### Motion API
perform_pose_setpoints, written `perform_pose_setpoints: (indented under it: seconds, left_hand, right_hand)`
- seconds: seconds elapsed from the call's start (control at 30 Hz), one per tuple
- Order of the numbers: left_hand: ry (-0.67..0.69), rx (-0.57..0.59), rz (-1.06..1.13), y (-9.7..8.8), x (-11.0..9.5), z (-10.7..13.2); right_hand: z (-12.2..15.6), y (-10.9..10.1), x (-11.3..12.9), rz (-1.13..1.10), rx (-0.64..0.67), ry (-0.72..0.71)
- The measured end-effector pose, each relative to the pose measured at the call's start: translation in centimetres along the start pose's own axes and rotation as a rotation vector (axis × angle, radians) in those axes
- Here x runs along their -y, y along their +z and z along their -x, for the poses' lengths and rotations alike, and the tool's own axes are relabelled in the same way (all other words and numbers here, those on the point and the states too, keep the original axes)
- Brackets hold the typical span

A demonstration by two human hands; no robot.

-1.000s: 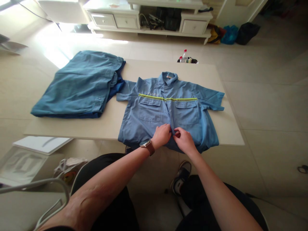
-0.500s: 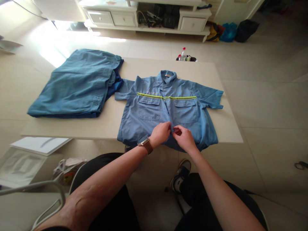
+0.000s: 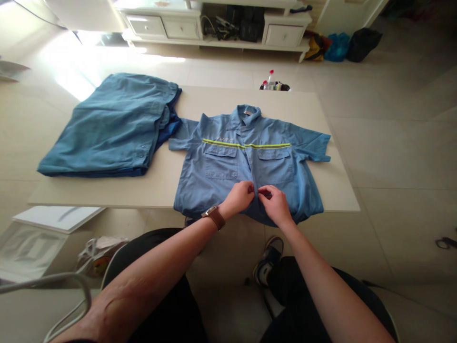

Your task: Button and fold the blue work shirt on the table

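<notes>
Left hand: the left hand (image 3: 240, 196), a brown-strapped watch (image 3: 214, 216) on its wrist, was closed in a pinch on the front opening of the shirt (image 3: 217, 183), low down near the hem.
Right hand: the right hand (image 3: 274, 205) was just beside the left, fingertips nearly touching, also pinching the fabric at the opening.
Shirt: a blue short-sleeved work shirt with a yellow-green stripe (image 3: 246, 144) across the chest and two chest pockets lay flat, front up, on the near right part of the tabletop (image 3: 214, 97), collar away from the person, hem hanging slightly over the near edge.
Pile: folded blue garments (image 3: 110, 126) lay on the left of the tabletop, just beside the shirt's sleeve.
Beyond: bottles (image 3: 271, 81) showed past the far edge; a white cabinet (image 3: 214, 26) stood on the floor behind.
</notes>
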State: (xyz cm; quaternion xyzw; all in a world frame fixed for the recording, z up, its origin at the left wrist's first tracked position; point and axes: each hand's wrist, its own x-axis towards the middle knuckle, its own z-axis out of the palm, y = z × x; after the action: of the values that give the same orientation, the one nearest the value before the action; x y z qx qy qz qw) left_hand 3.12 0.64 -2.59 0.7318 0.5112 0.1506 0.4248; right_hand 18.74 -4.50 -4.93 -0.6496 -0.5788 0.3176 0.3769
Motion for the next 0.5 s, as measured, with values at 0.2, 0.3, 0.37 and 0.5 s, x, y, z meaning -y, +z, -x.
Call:
perform_pose_setpoints:
  seconds: [0.2,0.3,0.37,0.5]
  left_hand:
    - [-0.081,-0.010,0.179,0.2,0.0,-0.1]
    - [-0.088,-0.049,0.236,0.3,0.4,-0.3]
    - [-0.098,-0.057,0.281,0.4,0.6,-0.4]
    - [-0.192,-0.033,0.412,0.7,0.9,-0.5]
  right_hand:
    - [0.0,-0.1,0.1,-0.007,-0.005,0.001]
    - [0.1,-0.1,0.3,-0.012,-0.018,-0.023]
    - [0.1,-0.1,0.4,-0.014,-0.021,-0.036]
    - [0.1,-0.1,0.7,-0.008,-0.019,-0.018]
